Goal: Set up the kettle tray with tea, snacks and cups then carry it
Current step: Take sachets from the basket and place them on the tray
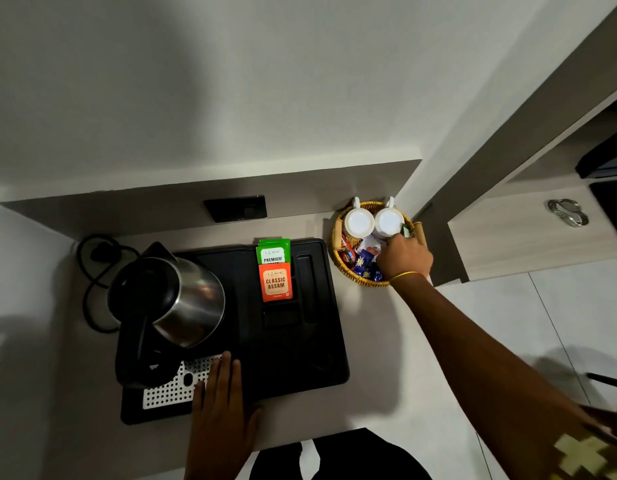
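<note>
A black kettle tray [293,344] lies on the counter. A steel kettle [182,299] stands on its left side. Green tea sachets [273,252] and an orange Classic Assam sachet [276,282] sit in a slot at the tray's back middle. To the right, a round wicker basket [338,233] holds two white upturned cups [359,222] [388,221] and several snack packets [366,265]. My right hand [404,258] reaches into the basket, fingers over the packets beside the right cup; what it grips is hidden. My left hand [220,407] rests flat on the tray's front edge by the perforated grille [172,386].
The kettle's black cord [95,271] coils on the counter at the left. A black wall socket [236,208] sits behind the tray. A wooden cabinet with a metal handle [567,213] stands to the right, above tiled floor.
</note>
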